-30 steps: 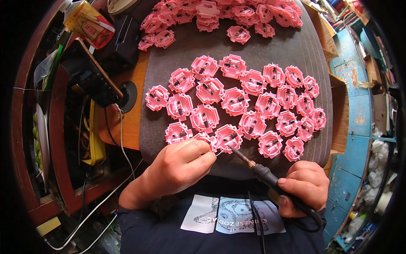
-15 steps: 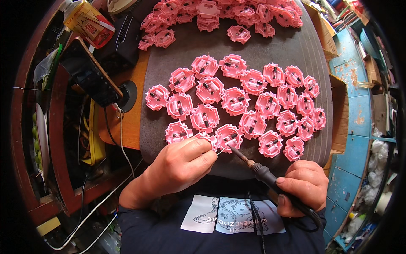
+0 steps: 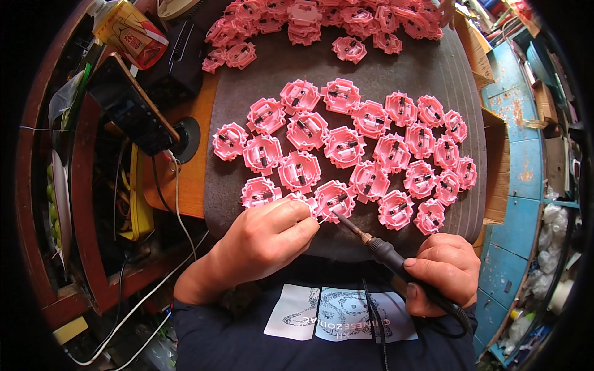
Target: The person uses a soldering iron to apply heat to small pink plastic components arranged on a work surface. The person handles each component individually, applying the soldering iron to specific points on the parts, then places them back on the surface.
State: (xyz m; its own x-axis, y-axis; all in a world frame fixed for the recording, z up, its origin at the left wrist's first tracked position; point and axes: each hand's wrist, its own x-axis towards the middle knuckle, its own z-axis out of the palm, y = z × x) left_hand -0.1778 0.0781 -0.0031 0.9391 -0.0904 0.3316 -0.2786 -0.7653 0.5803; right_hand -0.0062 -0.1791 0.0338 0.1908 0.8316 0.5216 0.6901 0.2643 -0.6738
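Observation:
My right hand (image 3: 447, 269) is wrapped round the black handle of a soldering iron (image 3: 391, 258). Its tip touches, or nearly touches, the near edge of a pink plastic housing (image 3: 335, 193) with small black and metal parts inside. My left hand (image 3: 265, 240) is closed in a pinch on a thin pale wire, probably solder wire (image 3: 323, 219), whose end reaches close to the iron's tip. Another pink housing (image 3: 299, 199) is partly hidden behind the left fingers. Several like housings (image 3: 299, 172) lie open side up on the dark board (image 3: 260, 74).
More pink housings (image 3: 304, 21) are heaped at the far end; beside them something like another person's fingers (image 3: 447, 12) shows. A phone on a stand (image 3: 130, 105) and a bottle with a yellow and red label (image 3: 133, 37) stand left. Cardboard boxes (image 3: 495, 167) border the right side.
My two hands, the iron and the wire have hardly moved. What looks like another person's fingers has come into view beside the far heap.

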